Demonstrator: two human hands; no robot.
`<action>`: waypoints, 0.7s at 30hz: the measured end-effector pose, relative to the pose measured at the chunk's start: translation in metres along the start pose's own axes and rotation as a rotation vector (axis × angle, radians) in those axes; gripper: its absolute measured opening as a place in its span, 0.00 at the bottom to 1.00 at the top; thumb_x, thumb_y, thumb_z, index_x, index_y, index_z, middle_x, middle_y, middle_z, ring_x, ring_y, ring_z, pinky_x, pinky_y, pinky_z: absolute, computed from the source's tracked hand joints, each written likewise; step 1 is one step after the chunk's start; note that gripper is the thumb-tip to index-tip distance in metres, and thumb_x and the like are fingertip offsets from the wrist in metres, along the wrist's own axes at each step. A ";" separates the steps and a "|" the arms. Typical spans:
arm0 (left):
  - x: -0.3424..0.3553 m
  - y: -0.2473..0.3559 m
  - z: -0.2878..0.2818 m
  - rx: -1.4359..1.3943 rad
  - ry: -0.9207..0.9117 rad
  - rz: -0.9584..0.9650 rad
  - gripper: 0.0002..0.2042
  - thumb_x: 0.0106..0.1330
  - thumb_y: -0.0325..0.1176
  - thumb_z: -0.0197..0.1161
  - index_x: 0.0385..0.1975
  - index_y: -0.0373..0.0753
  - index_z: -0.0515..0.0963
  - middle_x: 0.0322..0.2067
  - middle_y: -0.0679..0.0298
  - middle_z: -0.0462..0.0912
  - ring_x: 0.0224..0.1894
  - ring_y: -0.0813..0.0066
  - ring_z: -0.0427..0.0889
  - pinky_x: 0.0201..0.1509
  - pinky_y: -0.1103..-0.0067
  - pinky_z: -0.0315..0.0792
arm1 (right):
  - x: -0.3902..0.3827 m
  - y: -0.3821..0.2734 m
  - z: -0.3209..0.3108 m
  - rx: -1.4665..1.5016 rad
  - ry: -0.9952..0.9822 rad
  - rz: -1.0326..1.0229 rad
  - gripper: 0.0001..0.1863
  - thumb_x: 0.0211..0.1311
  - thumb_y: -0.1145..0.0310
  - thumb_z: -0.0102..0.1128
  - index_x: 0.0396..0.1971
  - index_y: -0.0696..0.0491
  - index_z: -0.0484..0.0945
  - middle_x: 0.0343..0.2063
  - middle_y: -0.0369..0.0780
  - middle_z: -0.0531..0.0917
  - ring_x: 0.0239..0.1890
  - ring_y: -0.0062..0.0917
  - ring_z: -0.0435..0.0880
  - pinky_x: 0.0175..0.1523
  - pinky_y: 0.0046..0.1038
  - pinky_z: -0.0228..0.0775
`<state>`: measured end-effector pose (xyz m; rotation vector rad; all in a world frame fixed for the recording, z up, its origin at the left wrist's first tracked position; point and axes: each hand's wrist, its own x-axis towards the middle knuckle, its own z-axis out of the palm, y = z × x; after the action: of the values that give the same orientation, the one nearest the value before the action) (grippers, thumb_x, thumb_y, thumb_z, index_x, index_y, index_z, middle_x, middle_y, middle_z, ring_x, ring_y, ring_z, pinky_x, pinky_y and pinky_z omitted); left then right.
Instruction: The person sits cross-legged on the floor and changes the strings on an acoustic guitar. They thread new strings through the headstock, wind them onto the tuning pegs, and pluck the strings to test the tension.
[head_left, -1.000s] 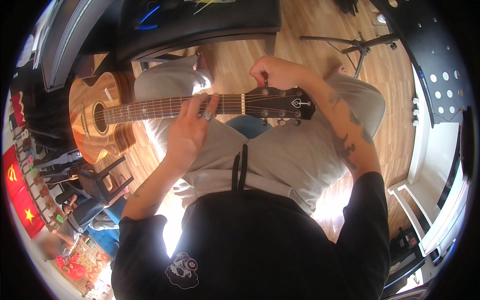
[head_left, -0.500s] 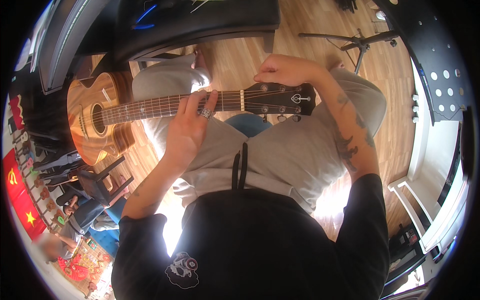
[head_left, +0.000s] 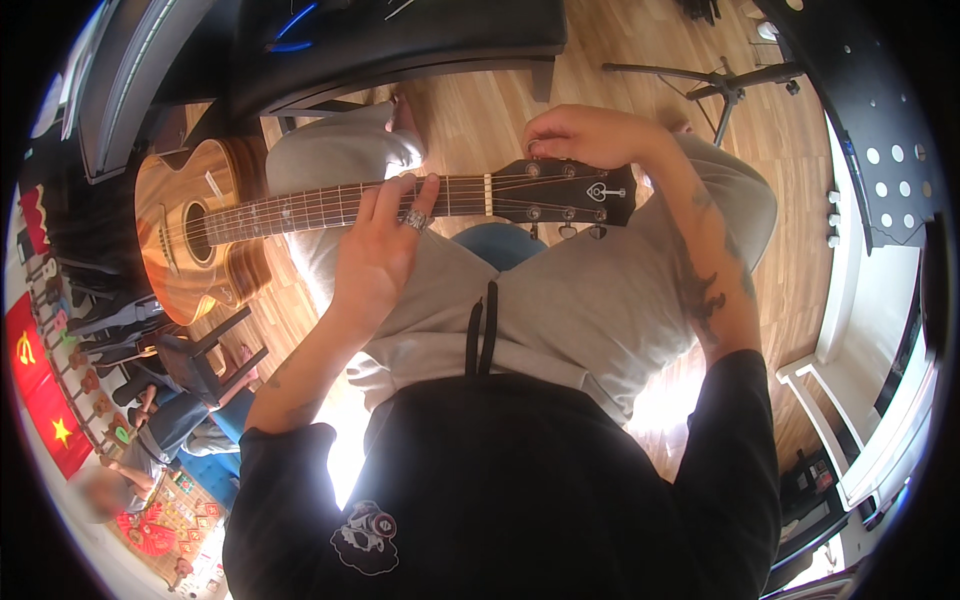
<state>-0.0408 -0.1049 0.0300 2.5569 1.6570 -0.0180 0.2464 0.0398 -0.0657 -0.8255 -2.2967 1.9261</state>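
Note:
An acoustic guitar with a wood-grain body lies across my thighs, its body to the left and its black headstock to the right. My left hand, with a chunky silver ring, rests over the neck, fingers closed across the strings near the nut. At the far edge of the headstock, my right hand is bent at the wrist, with thumb and fingers pinched at a tuning peg. That peg is mostly hidden by the fingers. Near-side tuning pegs show along the headstock's near edge.
A black bench stands ahead of my knees. A black tripod stand is on the wood floor at the far right. At left, another person sits beside a dark stool. White-framed furniture stands at the right.
My right hand has shifted slightly right, and its fingers now meet the headstock's far edge at a tuning peg. My left hand stays on the neck.

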 end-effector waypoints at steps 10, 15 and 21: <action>0.008 0.028 -0.010 0.166 -0.046 0.048 0.38 0.58 0.18 0.56 0.71 0.59 0.70 0.47 0.54 0.72 0.49 0.55 0.75 0.52 0.67 0.77 | 0.010 -0.003 -0.006 0.134 0.089 0.204 0.20 0.69 0.52 0.64 0.37 0.57 0.85 0.29 0.35 0.84 0.33 0.21 0.80 0.40 0.27 0.73; 0.007 0.026 -0.008 0.163 -0.068 0.035 0.37 0.59 0.19 0.56 0.71 0.59 0.71 0.46 0.55 0.71 0.49 0.55 0.74 0.51 0.67 0.77 | 0.011 -0.012 0.013 -0.195 0.345 0.136 0.20 0.62 0.54 0.67 0.28 0.59 0.85 0.24 0.42 0.85 0.27 0.29 0.82 0.34 0.33 0.72; 0.006 0.028 -0.007 0.189 -0.086 0.019 0.36 0.59 0.20 0.57 0.71 0.59 0.71 0.46 0.56 0.71 0.49 0.56 0.74 0.51 0.68 0.77 | 0.017 -0.020 0.020 -0.165 0.380 0.232 0.15 0.50 0.61 0.66 0.24 0.61 0.84 0.21 0.49 0.84 0.27 0.38 0.84 0.36 0.38 0.75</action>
<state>-0.0132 -0.1103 0.0390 2.6632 1.6741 -0.2931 0.2172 0.0264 -0.0569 -1.3932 -2.2222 1.4928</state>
